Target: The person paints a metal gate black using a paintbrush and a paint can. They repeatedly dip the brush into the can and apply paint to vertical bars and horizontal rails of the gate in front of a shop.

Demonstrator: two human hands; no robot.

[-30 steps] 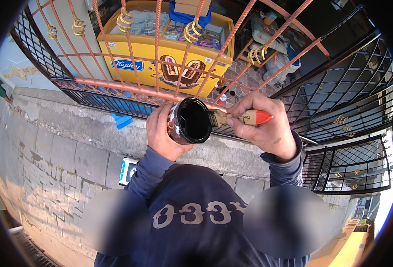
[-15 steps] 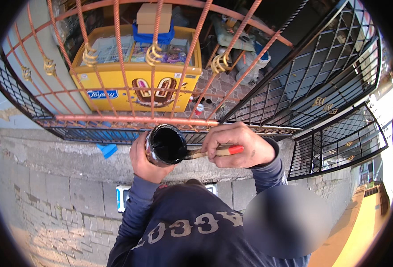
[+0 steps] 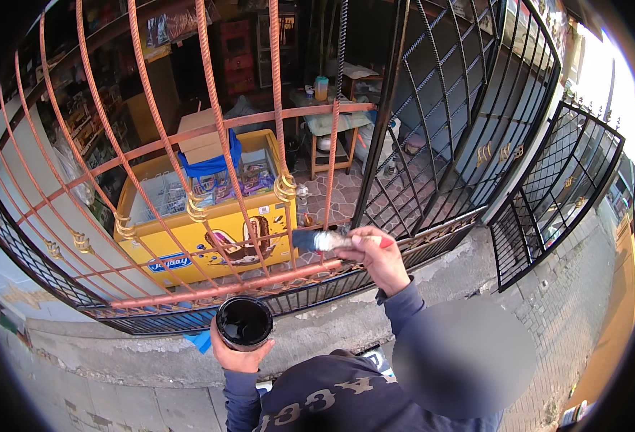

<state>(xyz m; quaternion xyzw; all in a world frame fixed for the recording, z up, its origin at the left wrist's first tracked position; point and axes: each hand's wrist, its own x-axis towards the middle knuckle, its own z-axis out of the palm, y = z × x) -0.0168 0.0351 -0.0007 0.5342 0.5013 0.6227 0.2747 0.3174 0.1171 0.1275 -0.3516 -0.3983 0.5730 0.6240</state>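
My left hand [image 3: 237, 354] is wrapped round a small open can [image 3: 268, 333] with glossy black paint [image 3: 242, 322] inside, held below the grille's bottom rail. My right hand [image 3: 379, 261] grips a paintbrush [image 3: 332, 242] by its handle, whose end is red. Its dark bristles point left, in front of the grille bars, up and to the right of the can. I cannot tell whether the bristles touch a bar. Most of the window grille [image 3: 213, 93] is reddish-brown with brass-coloured twists, while the gate section [image 3: 440, 108] on the right is black.
Behind the bars stands a yellow chest freezer [image 3: 188, 248] with a cardboard box [image 3: 199, 137] on a blue cloth on top. A small table [image 3: 332, 133] is further in. At the right, a black gate leaf [image 3: 547, 194] swings outward. A concrete ledge [image 3: 317, 335] runs under the grille.
My right hand has lifted the brush out of the can and raised it toward the bars. The can sits lower in view, and the view has tilted up.
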